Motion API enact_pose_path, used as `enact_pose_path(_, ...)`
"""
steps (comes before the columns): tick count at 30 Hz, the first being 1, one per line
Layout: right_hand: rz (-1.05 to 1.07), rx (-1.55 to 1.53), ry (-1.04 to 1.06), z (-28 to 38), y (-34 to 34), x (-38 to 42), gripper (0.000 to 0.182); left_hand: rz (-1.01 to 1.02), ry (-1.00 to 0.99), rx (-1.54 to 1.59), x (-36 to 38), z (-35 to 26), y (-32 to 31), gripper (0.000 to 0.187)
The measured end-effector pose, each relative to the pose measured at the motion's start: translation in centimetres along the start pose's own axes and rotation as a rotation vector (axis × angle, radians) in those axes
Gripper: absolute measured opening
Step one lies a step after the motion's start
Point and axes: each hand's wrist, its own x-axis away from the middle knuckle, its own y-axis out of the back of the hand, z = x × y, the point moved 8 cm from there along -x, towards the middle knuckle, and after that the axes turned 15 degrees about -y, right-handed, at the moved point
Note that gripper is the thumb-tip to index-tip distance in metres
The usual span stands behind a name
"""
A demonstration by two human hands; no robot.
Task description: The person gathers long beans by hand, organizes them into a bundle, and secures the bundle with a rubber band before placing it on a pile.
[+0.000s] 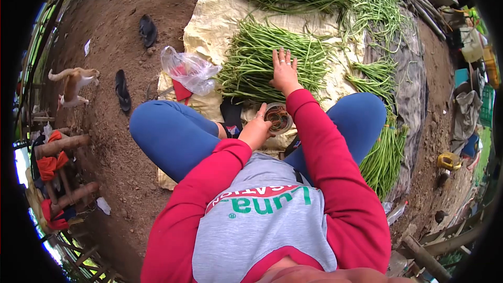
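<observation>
Right hand (285,75) on long green beans (251,65); left hand (257,129) holds a tub (274,106) of, seemingly, rubber bands (279,119)

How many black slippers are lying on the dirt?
2. One flat black slipper lies farther ahead on the brown dirt; the other black slipper lies near the blue-trousered left knee. More could be hidden.

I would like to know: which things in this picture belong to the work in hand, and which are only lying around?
Seemingly part of the work:
long green beans, under the right hand
tub of rubber bands, held by the left hand
pale sheet, under the beans

Seemingly just lying around:
black flip-flops
white scrap
yellow container
</observation>
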Motion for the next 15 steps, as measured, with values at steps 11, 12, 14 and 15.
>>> enact_pose_path(11,-0.163,0.017,0.161,0.6,-0.6,-1.2,0.029,-0.316,-0.043,0.184,-1.0,-2.5,6.3,0.038)
enact_pose_path(12,-0.162,0.015,0.166,0.7,-0.2,-1.5,0.029,-0.318,-0.038,0.182,-1.3,-2.2,6.5,0.038)
enact_pose_path(14,-0.063,0.026,0.127,0.5,0.0,-2.5,0.033,-0.509,0.094,0.235,-0.9,-0.5,7.6,0.03)
enact_pose_path(15,0.004,0.131,0.166,0.6,-0.3,-2.9,0.037,-0.533,0.112,0.202,-1.1,-0.2,8.0,0.023)
